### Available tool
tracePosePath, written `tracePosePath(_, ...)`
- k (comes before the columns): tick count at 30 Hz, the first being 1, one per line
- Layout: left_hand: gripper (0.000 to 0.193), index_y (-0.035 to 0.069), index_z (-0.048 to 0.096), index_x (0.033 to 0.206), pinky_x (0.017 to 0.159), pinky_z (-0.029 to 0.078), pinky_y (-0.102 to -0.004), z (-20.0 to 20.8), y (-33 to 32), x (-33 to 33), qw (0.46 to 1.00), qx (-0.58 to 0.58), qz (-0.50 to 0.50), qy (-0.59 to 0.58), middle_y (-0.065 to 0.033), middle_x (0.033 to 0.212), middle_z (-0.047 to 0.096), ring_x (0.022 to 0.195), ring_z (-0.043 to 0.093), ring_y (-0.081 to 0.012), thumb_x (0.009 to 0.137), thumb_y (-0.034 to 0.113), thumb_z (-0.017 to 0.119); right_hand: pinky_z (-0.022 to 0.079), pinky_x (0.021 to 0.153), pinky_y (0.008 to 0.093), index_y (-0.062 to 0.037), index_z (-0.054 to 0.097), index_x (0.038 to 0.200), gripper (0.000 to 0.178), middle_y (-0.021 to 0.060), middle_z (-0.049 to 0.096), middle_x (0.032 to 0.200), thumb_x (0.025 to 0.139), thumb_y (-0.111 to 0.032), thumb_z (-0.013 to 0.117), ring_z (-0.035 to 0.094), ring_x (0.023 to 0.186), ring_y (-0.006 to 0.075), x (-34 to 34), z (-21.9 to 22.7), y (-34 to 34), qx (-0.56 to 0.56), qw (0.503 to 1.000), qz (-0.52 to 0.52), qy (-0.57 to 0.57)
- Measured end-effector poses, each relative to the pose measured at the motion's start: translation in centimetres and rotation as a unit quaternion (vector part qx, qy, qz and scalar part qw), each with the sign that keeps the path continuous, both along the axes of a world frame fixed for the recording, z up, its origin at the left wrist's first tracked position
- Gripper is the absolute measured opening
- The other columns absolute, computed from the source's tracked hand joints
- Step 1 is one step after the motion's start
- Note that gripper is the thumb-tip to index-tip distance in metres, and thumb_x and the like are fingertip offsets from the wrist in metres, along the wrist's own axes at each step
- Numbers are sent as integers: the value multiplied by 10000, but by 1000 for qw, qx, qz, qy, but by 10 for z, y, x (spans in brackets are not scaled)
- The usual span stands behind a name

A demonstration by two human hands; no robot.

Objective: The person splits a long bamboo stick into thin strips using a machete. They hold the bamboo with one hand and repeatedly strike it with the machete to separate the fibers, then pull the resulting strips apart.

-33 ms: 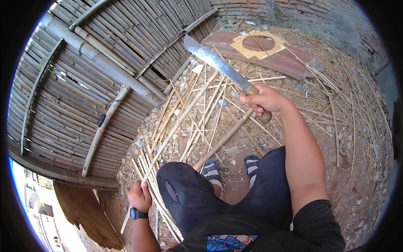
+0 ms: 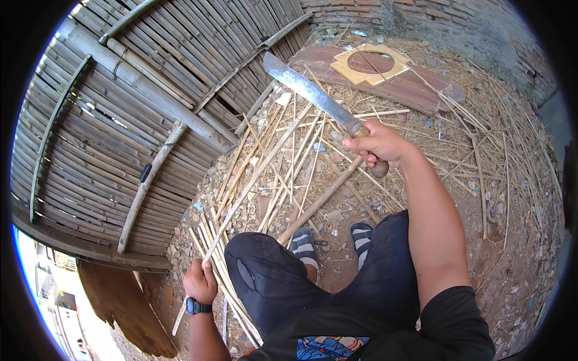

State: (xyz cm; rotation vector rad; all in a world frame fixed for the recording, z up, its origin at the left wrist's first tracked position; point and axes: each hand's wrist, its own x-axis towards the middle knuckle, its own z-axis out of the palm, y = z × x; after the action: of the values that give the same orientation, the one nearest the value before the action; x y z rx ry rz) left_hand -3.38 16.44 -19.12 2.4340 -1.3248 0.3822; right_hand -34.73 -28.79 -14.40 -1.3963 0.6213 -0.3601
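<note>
My right hand (image 2: 379, 147) is wrapped round the wooden handle of a machete (image 2: 310, 90). Its broad, worn steel blade points up and to the left, held above the littered ground. At the lower left, my left hand (image 2: 200, 283), with a watch on its wrist, is closed round a long pale bamboo strip (image 2: 256, 177). The strip slants from below that hand up toward the middle of the view, where its far end is hard to tell from other strips. Beside my left knee lies a bundle of similar bamboo strips (image 2: 226, 280). Blade and held strip are apart.
A slatted bamboo wall (image 2: 162, 66) rises on the left. Loose sticks and straw (image 2: 445, 141) cover the ground, with a thicker pole (image 2: 322, 198) slanting before my feet. Farther back, a brown board (image 2: 319, 63) carries a yellowish frame (image 2: 343, 66) with an oval hole, near a brick wall (image 2: 445, 24).
</note>
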Motion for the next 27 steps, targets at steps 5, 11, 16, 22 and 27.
tracePosePath(5,323,29,609,876,584,469,-522,-3,5,2,1000,-5,5,-6,-233,737,618,669,601,-465,1017,310,539,374,442,234,-56,506,1050,418,-44,477,603,879,-282,814,437,478,48,3,-1,1,-13,1000,-2,7)
tracePosePath(11,311,24,633,923,597,478,-524,2,3,2,1000,16,13,-19,-228,749,627,679,610,-457,1008,313,558,390,443,236,-57,509,1032,395,-43,483,609,891,-281,802,442,481,48,3,-3,-1,-16,1000,-9,21)
tracePosePath(16,279,27,620,910,571,449,-484,2,-1,-1,996,-39,-1,-83,-196,706,588,637,588,-424,1003,285,572,394,441,237,-54,506,1029,401,-44,485,618,892,-290,800,443,480,49,2,2,1,-41,998,-12,51)
tracePosePath(22,267,14,624,935,579,457,-482,2,7,4,995,-44,-4,-90,-206,748,602,662,596,-421,984,276,598,422,459,249,-26,525,1088,437,-44,471,605,888,-299,802,434,472,51,2,-2,-3,-14,999,-4,33)
tracePosePath(27,274,22,629,940,601,470,-490,-3,10,5,996,-29,3,-83,-202,773,614,683,605,-424,975,293,607,436,464,256,-25,540,1076,428,-42,461,598,895,-320,793,438,472,55,7,-4,2,-19,999,1,28)
